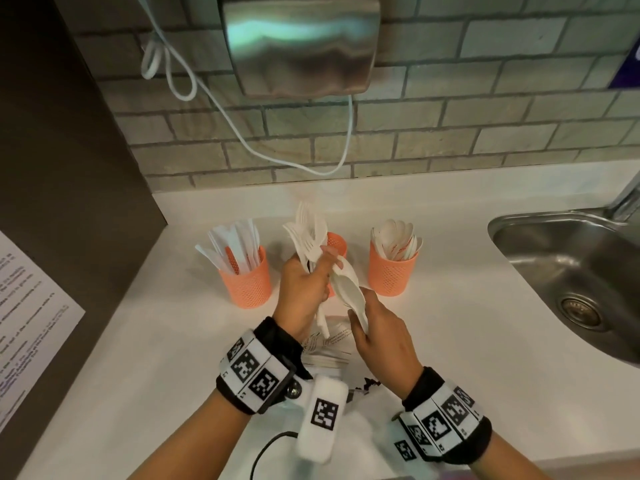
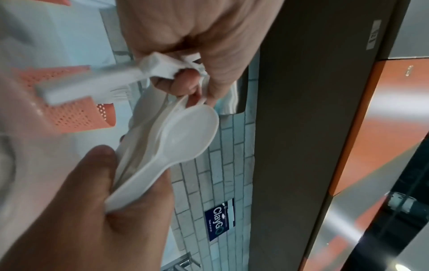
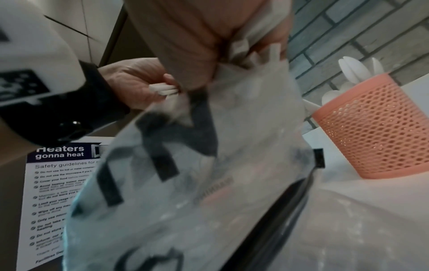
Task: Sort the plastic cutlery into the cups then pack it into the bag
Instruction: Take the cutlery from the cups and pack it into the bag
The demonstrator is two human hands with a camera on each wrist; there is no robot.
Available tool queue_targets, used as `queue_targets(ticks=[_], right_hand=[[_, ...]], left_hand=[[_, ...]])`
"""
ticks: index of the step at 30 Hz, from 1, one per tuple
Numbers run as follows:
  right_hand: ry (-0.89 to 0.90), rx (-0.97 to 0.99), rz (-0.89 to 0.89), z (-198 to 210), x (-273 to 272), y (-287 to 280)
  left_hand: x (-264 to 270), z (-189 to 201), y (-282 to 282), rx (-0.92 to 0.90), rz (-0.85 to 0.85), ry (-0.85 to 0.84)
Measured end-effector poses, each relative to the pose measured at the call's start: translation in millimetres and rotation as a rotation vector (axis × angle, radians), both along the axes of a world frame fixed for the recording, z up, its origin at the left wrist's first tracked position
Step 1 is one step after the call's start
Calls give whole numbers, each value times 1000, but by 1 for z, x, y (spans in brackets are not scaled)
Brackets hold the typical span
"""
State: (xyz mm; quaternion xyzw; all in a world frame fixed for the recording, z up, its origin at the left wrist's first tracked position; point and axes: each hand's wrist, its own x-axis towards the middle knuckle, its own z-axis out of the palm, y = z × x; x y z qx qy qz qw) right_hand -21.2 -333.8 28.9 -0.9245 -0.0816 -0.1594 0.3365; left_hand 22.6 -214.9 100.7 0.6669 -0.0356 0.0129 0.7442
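Observation:
Three orange mesh cups stand on the white counter: the left cup holds knives, the right cup holds spoons, and the middle cup is half hidden behind the hands. My left hand grips a bundle of white forks, tines up. My right hand holds a stack of white spoons by the handles. The left fingertips touch the spoons' bowl end. A clear printed bag lies under both hands.
A steel sink is sunk into the counter at the right. A brick wall with a metal dryer and a white cable runs behind the cups. A dark cabinet with a printed notice stands on the left.

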Motion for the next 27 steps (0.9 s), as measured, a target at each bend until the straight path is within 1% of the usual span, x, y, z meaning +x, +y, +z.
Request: queue_targets(ticks=[2, 5, 6, 8, 11, 14, 16, 17, 20, 27], right_hand=[[19, 22, 7, 1, 0, -4], [114, 118, 6, 3, 1, -14], [145, 163, -1, 3, 2, -19], [194, 250, -12, 5, 4, -28], [255, 410, -29, 6, 8, -39], [286, 600, -15, 13, 8, -48], [290, 644, -16, 21, 7, -54], [289, 657, -20, 25, 6, -56], [280, 677, -16, 31, 3, -64], [264, 656, -26, 33, 2, -76]], left_hand=[[10, 8, 2, -14, 10, -27], [35, 27, 10, -136, 47, -35], [46, 32, 14, -146, 84, -62], [72, 39, 18, -46, 186, -156], [105, 46, 20, 255, 289, -301], [126, 40, 12, 595, 288, -387], [133, 30, 4, 766, 245, -392], [136, 23, 0, 823, 214, -382], [138, 2, -12, 900, 122, -316], [137, -19, -29, 893, 59, -216]])
